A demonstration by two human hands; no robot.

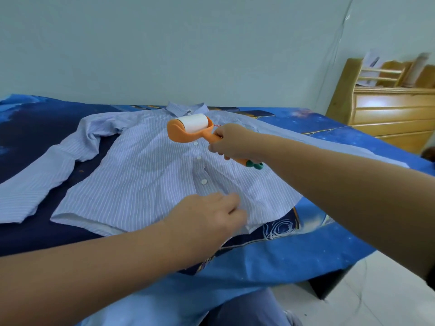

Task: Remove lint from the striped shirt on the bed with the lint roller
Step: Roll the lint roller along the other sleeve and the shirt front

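Observation:
A light blue striped shirt lies flat and buttoned on the bed, collar toward the far wall, one sleeve stretched to the left. My right hand grips the orange handle of a lint roller, whose white roll sits on the chest area just below the collar. My left hand rests palm down on the shirt's lower hem near the button placket, fingers spread and pressing the fabric flat.
The bed wears a blue space-print cover, its near right corner dropping to a white tiled floor. A wooden headboard with drawers and shelves stands at the right. A pale wall runs behind the bed.

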